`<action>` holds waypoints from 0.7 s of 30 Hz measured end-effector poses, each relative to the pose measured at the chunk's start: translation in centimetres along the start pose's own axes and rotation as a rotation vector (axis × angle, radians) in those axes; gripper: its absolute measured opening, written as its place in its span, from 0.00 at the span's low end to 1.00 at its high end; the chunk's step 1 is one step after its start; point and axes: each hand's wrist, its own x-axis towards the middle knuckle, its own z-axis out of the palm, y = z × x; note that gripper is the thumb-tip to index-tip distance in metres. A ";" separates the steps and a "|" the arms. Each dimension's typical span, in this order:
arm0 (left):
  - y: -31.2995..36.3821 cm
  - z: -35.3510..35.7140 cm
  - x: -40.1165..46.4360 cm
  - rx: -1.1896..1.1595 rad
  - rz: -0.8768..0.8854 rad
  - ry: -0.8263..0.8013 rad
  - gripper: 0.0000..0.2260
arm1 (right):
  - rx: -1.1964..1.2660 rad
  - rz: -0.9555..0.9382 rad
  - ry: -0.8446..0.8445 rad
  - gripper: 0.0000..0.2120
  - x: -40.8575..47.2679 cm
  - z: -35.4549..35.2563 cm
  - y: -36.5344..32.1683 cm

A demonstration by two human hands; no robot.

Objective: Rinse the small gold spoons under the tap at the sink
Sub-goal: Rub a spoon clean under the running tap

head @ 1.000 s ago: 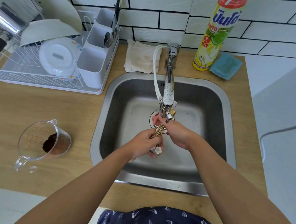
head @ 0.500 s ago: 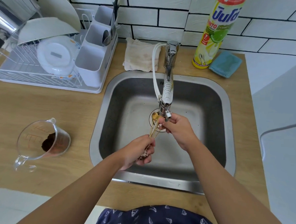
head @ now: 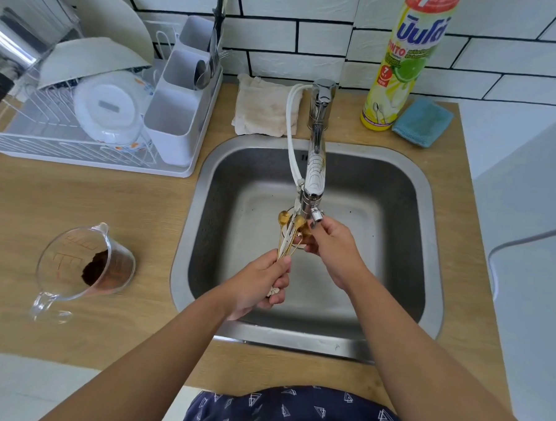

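A bunch of small gold spoons (head: 289,228) stands over the steel sink (head: 429,250), bowls up, just under the tap (head: 316,167) spout. My left hand (head: 260,282) is closed around their handles, whose white flower ends stick out below the fist. My right hand (head: 331,245) pinches one spoon bowl with its fingertips, right beside the spout's small lever. I cannot make out a water stream.
A white dish rack (head: 92,110) with bowls, plates and a cutlery holder sits back left. A glass measuring cup (head: 84,264) holding brown powder stands left of the sink. Behind the sink are a folded cloth (head: 266,106), a dish-soap bottle (head: 403,62) and a blue sponge (head: 423,121).
My left hand has drawn back toward me along the handles, so the spoon bowls now fan out clear under the spout. My right hand's fingers have shifted onto one spoon bowl.
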 end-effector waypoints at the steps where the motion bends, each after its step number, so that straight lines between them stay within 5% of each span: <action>1: 0.1 0.0 0.0 0.007 -0.010 0.004 0.11 | 0.013 -0.006 -0.010 0.09 0.1 -0.1 0.0; 11: -0.8 0.5 -0.4 -0.147 -0.059 0.016 0.12 | 0.063 0.037 -0.002 0.09 -0.2 -0.9 0.7; 21: -1.4 0.3 0.2 -0.040 -0.041 0.079 0.12 | -0.058 0.139 -0.046 0.03 0.2 -0.8 0.5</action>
